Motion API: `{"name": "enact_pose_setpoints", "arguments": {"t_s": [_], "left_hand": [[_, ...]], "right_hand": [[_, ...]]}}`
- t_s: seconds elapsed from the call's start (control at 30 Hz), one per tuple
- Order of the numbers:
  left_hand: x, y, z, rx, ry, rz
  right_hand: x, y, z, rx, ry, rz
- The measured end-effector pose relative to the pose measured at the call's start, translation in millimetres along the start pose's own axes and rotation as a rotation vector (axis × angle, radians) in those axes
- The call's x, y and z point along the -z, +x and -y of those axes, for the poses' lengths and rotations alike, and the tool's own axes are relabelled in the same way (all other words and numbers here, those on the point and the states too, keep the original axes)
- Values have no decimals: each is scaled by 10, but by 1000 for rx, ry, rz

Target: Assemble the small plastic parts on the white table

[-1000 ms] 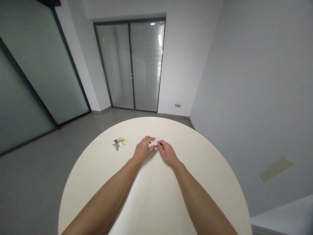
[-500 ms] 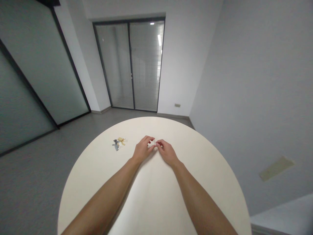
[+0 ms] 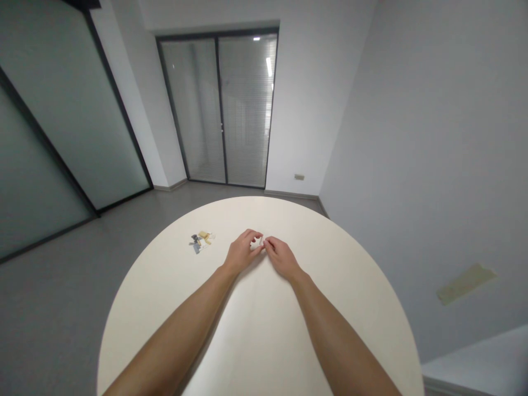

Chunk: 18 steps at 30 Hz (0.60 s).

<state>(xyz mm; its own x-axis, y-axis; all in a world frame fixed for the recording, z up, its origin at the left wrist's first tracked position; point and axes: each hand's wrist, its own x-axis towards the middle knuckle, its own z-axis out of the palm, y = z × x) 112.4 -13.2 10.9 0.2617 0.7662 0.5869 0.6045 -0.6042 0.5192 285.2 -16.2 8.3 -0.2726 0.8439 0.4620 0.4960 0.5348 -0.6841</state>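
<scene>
Both my hands rest near the far middle of a round cream table (image 3: 264,330). My left hand (image 3: 241,251) has its fingers curled and pinched, its fingertips meeting those of my right hand (image 3: 279,255), which is pinched the same way. A tiny pale thing sits between the fingertips, too small to name. A little pile of small pieces (image 3: 201,241), yellowish and dark grey, lies on the table to the left of my left hand, apart from it.
Grey floor surrounds the table. Glass doors with blinds (image 3: 220,110) stand at the far side, a frosted glass partition (image 3: 49,126) runs along the left, and a plain wall (image 3: 433,165) closes the right.
</scene>
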Motion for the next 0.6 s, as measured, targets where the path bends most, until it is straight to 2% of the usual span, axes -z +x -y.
{"name": "enact_pose_setpoints", "arguments": {"t_s": [0.6], "left_hand": [[-22, -8, 19, 19, -12, 19]], "right_hand": [[-11, -6, -16, -25, 0, -16]]}}
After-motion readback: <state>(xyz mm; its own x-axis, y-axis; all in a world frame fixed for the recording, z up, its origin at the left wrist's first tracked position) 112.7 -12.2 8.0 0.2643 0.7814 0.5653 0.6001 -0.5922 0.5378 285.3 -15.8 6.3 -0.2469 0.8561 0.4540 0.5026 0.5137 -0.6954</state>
